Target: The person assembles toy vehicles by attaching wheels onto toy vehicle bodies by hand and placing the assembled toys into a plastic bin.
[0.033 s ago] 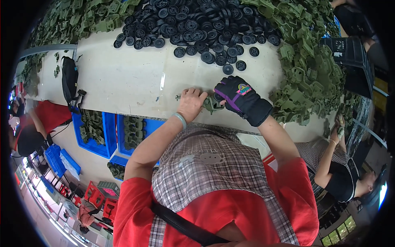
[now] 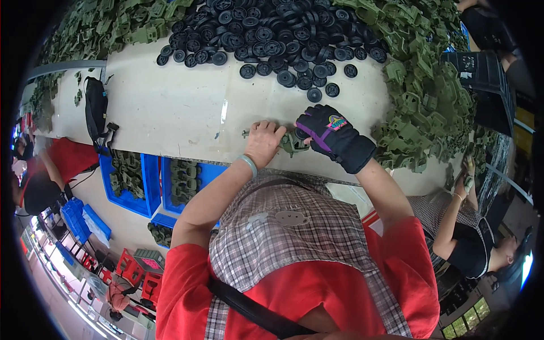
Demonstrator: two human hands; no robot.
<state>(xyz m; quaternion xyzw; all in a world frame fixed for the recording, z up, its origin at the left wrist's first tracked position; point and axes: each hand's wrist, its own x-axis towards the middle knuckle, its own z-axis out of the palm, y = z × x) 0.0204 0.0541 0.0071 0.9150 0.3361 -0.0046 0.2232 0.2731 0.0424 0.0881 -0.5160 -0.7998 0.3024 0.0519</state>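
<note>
Near the front edge of the table, my bare left hand (image 2: 264,144) is closed around a green plastic toy part (image 2: 292,145), which shows between my two hands and sticks out a little on the left. My right hand (image 2: 335,139), in a black and purple padded glove with the thumb tip bare, grips a small black wheel (image 2: 301,134) against the right end of that part. Glove and fingers hide most of the wheel, so I cannot tell whether it sits on an axle. Beyond my hands lies a large heap of black wheels (image 2: 263,35).
Green plastic parts (image 2: 422,107) are piled on the right, with another pile (image 2: 113,28) at the far left. A black pouch (image 2: 96,107) lies on the table's left side. Blue bins (image 2: 153,190) of green parts stand below the front edge. Another person's hand (image 2: 466,181) is at the right.
</note>
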